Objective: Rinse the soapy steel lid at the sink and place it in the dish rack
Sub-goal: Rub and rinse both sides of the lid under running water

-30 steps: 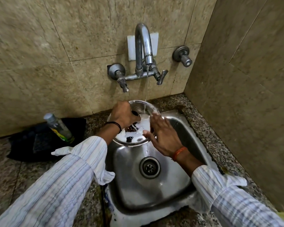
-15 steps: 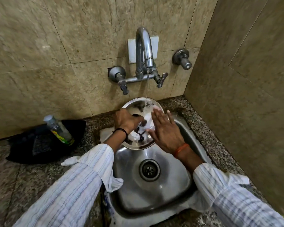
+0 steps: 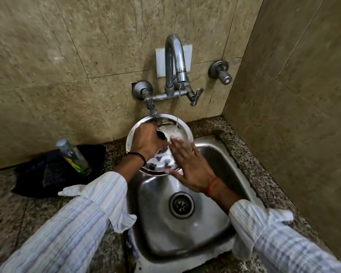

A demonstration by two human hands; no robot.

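A round steel lid (image 3: 182, 130) with white suds is tilted under the thin water stream from the tap (image 3: 174, 62), above the back of the steel sink (image 3: 185, 233). My left hand (image 3: 146, 141) grips the lid's black knob at its centre. My right hand (image 3: 191, 166) lies flat with fingers spread on the lid's lower right face. Foam patches remain on the lid's lower part. No dish rack is in view.
A clear bottle (image 3: 74, 156) with a grey cap lies on a black cloth (image 3: 37, 174) on the granite counter to the left. Tiled walls close in behind and on the right. A second valve (image 3: 221, 72) sticks out of the wall.
The lid has been lifted and tilted more upright toward the tap. The stream now falls on its upper part. My right hand has slid down over its face.
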